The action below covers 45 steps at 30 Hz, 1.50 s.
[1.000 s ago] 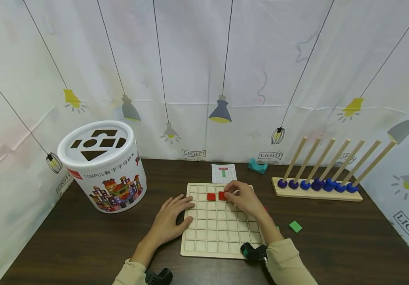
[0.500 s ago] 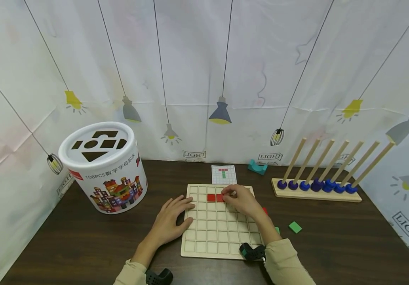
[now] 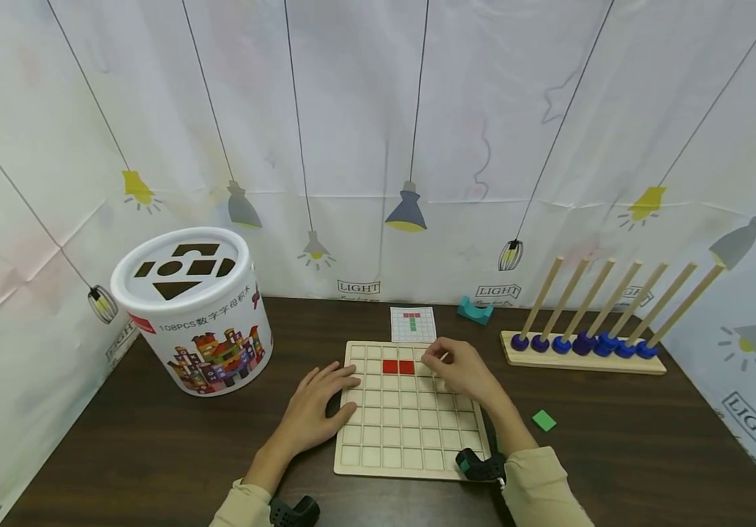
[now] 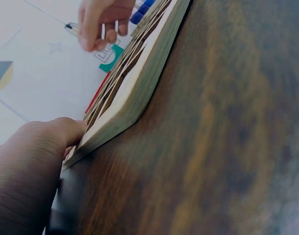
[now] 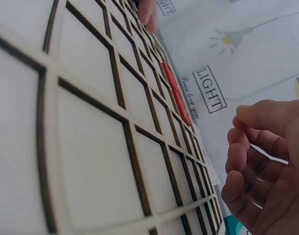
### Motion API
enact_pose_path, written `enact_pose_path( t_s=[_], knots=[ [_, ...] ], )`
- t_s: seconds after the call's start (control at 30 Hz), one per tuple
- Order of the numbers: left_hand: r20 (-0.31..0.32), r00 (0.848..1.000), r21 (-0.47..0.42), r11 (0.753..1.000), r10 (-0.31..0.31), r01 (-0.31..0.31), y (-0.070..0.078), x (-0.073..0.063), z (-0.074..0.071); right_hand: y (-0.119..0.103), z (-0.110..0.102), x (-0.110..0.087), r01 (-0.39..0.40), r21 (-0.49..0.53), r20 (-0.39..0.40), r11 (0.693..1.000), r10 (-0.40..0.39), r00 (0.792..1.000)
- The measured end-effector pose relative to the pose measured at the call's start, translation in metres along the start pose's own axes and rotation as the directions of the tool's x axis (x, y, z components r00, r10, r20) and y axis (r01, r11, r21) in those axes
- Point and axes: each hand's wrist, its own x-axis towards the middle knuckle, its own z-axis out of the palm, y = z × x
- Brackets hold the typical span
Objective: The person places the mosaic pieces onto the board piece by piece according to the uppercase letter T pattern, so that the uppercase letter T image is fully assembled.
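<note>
In the head view, a pale wooden board (image 3: 392, 438) with rounded corners and a raised square grid lies by the middle of the table's (image 3: 154, 461) near edge. Two flat red tiles (image 3: 407, 367) fill neighbouring cells in the second row from its far edge. Just beyond that edge, a printed card (image 3: 422, 332) shows a red bar over a green stem; judged against it, the red row seems unfinished and the green wholly missing. One square green tile (image 3: 544, 420) lies loose off the board's right edge. The left hand (image 3: 313, 406) rests with straight fingers at the board's left edge; the right hand (image 3: 462, 369) is above the far right part, fingers loosely curled.

In the left wrist view, the board's thick side looks smooth against the table's dark, streaky grain, the left thumb at its edge.

In the right wrist view, the right thumb and index meet with nothing visible between them; dark shadows line the cells' ribs.
</note>
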Motion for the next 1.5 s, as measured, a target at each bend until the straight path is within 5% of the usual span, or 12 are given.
enact_pose_path(
  t_s=[0.5, 1.5],
  knots=[
    [-0.022, 1.0, 0.008, 1.0, 0.013, -0.013, -0.001, -0.001, 0.003, 0.025, -0.033, -0.026, -0.021, -0.036, -0.025, 0.999, 0.02, 0.999],
    [-0.006, 1.0, -0.006, 1.0, 0.01, -0.01, -0.003, -0.001, 0.003, 0.053, -0.062, -0.061, 0.157, -0.2, 0.113, 0.967, -0.136, 0.984]
  ],
)
